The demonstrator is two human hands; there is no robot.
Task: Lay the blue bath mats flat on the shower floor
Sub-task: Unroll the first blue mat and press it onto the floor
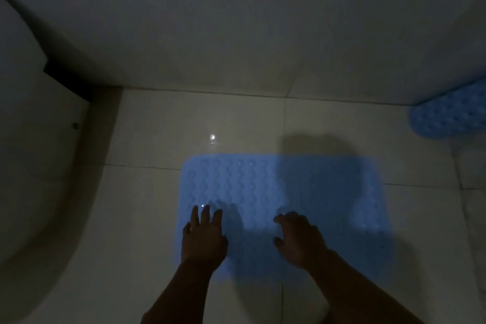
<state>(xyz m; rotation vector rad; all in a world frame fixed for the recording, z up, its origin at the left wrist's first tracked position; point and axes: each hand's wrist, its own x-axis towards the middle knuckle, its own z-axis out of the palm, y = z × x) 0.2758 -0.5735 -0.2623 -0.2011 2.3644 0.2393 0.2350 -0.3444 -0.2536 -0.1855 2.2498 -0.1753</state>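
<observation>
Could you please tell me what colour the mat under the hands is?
Blue, with a wavy raised texture; the mat shows only in the dim head view.

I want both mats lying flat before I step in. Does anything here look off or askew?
The near blue mat lies flat on the tiled floor, with the left hand and right hand on it. The second blue mat, at the right edge by the wall, looks bunched or curled rather than spread flat.
</observation>
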